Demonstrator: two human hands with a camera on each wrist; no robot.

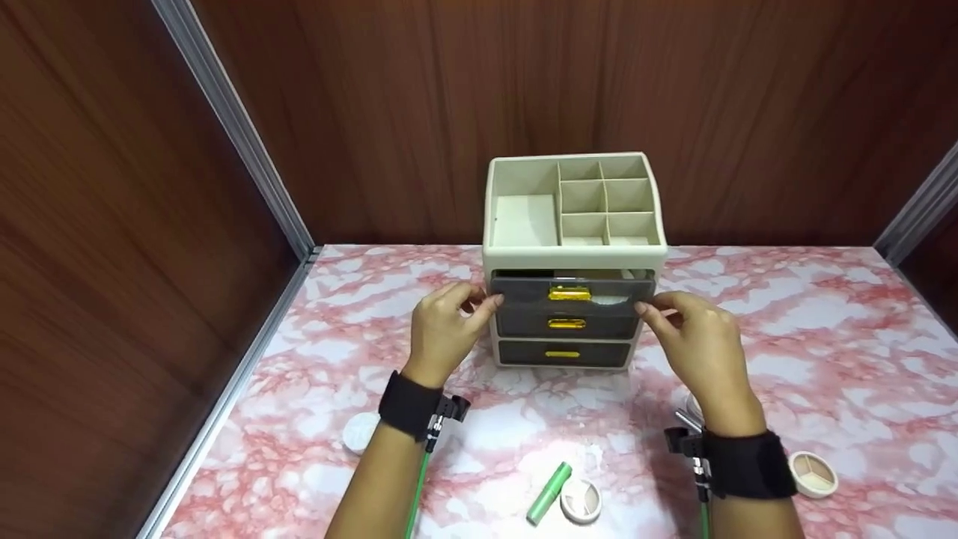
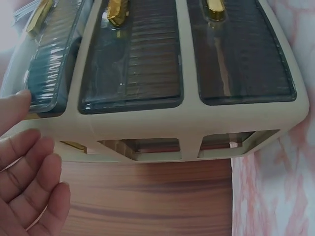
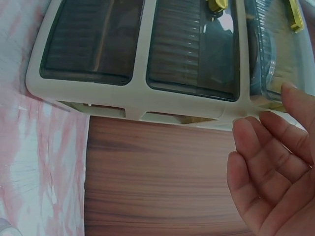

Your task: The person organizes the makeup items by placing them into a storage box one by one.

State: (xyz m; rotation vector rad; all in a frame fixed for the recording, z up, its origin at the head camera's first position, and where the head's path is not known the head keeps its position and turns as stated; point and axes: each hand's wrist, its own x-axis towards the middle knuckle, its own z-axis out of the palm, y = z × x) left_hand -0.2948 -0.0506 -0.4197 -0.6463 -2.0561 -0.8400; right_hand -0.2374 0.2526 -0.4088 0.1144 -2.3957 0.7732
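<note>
A cream cosmetics organizer [image 1: 575,258] with dark see-through drawers and gold handles stands before me. Its top drawer [image 1: 524,293] juts out slightly, and something pale shows inside. My left hand [image 1: 447,329] is at that drawer's left end, the thumb [image 2: 17,108] on the front corner and the other fingers loosely bent beside the organizer. At the right end my right hand [image 1: 700,344] mirrors it, its thumb [image 3: 295,101] touching the front corner. The middle drawer [image 1: 524,324] and bottom drawer [image 1: 524,353] sit flush in the frame.
A green tube [image 1: 549,492] lies beside a round palette [image 1: 581,501] near the front. Another round palette [image 1: 813,474] sits by the right wrist, a white round item [image 1: 361,433] by the left forearm. A silver stick [image 1: 687,421] is partly hidden. Wood-grain panels [image 1: 419,120] enclose the marbled table [image 1: 314,389].
</note>
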